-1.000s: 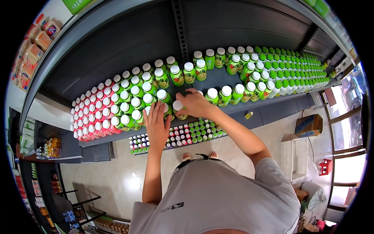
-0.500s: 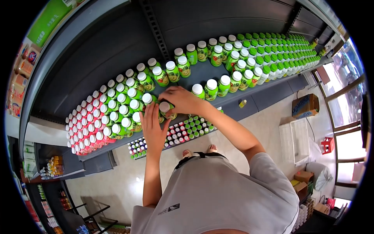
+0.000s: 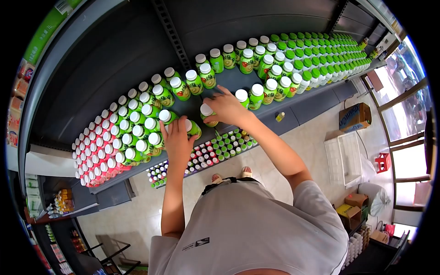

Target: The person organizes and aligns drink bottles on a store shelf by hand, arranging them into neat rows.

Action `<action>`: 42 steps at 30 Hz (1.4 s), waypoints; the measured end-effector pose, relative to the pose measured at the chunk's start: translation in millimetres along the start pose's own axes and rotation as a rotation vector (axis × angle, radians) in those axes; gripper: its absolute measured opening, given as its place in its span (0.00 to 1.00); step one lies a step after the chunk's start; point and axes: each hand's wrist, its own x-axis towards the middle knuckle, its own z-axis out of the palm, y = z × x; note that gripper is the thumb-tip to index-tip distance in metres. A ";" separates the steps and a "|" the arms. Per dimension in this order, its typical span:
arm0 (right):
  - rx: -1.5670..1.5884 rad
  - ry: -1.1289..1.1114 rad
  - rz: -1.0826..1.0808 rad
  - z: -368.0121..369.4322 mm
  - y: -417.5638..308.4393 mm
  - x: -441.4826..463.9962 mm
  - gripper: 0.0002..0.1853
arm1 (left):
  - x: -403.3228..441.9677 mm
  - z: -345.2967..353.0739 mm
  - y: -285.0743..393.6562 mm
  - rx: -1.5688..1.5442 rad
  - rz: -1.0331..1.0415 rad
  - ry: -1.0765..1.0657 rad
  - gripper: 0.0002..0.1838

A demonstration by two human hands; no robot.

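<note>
Green drink bottles with white caps stand in rows on a dark shelf (image 3: 236, 81). My right hand (image 3: 228, 108) has its thumb and fingers around one green bottle (image 3: 208, 120) at the shelf's front edge. Its index finger stretches out above the shelf. My left hand (image 3: 177, 140) lies against the front of the left group, fingers extended and thumb apart. Another green bottle (image 3: 193, 129) sits between its thumb and index finger, partly covered. A white-capped bottle (image 3: 167, 117) stands just behind its fingertips.
Pink bottles (image 3: 98, 156) fill the shelf's left end; green-capped white bottles (image 3: 316, 78) fill the right. More bottles (image 3: 229, 145) stand on a lower level. A small yellow bottle (image 3: 280, 117) is on a lower ledge. A cardboard box (image 3: 355, 117) and clear bin (image 3: 343, 158) are at right.
My right hand has left the bottle by my left hand and taken the end bottle of the right front row, shifting it left. The view has moved slightly.
</note>
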 end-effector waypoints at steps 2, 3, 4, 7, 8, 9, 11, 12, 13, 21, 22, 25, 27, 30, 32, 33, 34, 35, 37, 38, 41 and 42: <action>0.002 0.037 -0.027 3.3 3.1 0.8 0.30 | 0.4 0.3 1.7 0.004 -0.018 0.001 0.41; 0.008 0.024 -0.025 4.2 4.7 0.8 0.30 | 0.4 1.2 2.1 0.006 -0.022 0.008 0.41; 0.013 0.013 -0.023 2.6 5.1 1.3 0.30 | 0.8 2.3 2.8 0.007 -0.026 0.016 0.41; 0.009 0.012 -0.017 3.4 4.9 0.3 0.30 | 0.8 -0.5 4.1 0.003 -0.058 -0.020 0.38; 0.004 0.019 -0.015 4.0 4.1 0.0 0.30 | 0.7 -0.9 4.8 0.007 -0.056 -0.021 0.39; -0.002 0.010 -0.010 4.4 2.9 -0.5 0.30 | 0.7 -1.0 4.9 0.011 -0.052 -0.020 0.39; -0.020 -0.006 0.007 0.9 0.0 -1.8 0.31 | -0.4 0.6 3.9 0.023 -0.043 -0.008 0.40; -0.051 0.005 0.005 6.2 1.9 -1.1 0.31 | -1.1 1.1 3.8 0.027 -0.031 0.002 0.40; -0.048 0.009 0.000 5.5 2.8 -0.4 0.31 | -1.4 1.7 3.7 0.031 -0.018 0.013 0.41; 0.137 0.356 0.073 -30.8 29.0 -20.1 0.29 | 4.7 -5.9 9.5 -0.084 0.013 0.078 0.46; 0.138 0.316 0.131 -51.8 38.2 -28.2 0.28 | 9.5 -10.3 10.1 -0.119 0.083 0.085 0.46; 0.060 0.178 0.147 -62.5 55.8 -46.2 0.27 | 25.8 -9.3 24.7 -0.399 0.122 -0.001 0.43; -0.102 0.135 0.052 -49.8 56.9 -48.8 0.26 | 41.6 3.6 38.7 -0.359 0.134 -0.031 0.41; -0.004 0.069 0.012 -29.4 48.4 -39.6 0.29 | 67.6 33.1 48.7 -0.239 0.225 0.007 0.39; 0.012 0.068 0.022 -33.1 45.2 -37.1 0.30 | 77.6 35.8 54.8 -0.148 0.188 -0.108 0.38; 0.038 0.065 0.022 -37.0 45.4 -37.9 0.30 | 80.8 35.9 57.4 -0.104 0.169 -0.163 0.37; 0.063 0.061 0.021 -42.3 46.8 -40.7 0.30 | 82.6 35.1 59.1 -0.108 0.170 -0.156 0.36; 0.088 0.055 0.020 -46.3 50.0 -43.9 0.30 | 84.0 34.6 60.7 -0.113 0.170 -0.149 0.35; 0.003 0.108 -0.030 -45.1 60.3 -50.9 0.30 | 85.2 37.2 63.0 -0.122 0.175 -0.142 0.33; -0.038 0.137 -0.055 -44.7 65.5 -54.1 0.30 | 85.5 39.0 62.9 -0.126 0.182 -0.141 0.31; -0.043 0.144 -0.092 -51.5 78.7 -60.2 0.29 | 85.9 39.7 63.6 -0.142 0.177 -0.146 0.27; -0.023 0.094 -0.058 -52.9 80.4 -60.1 0.29 | 85.2 38.9 64.6 -0.151 0.171 -0.149 0.26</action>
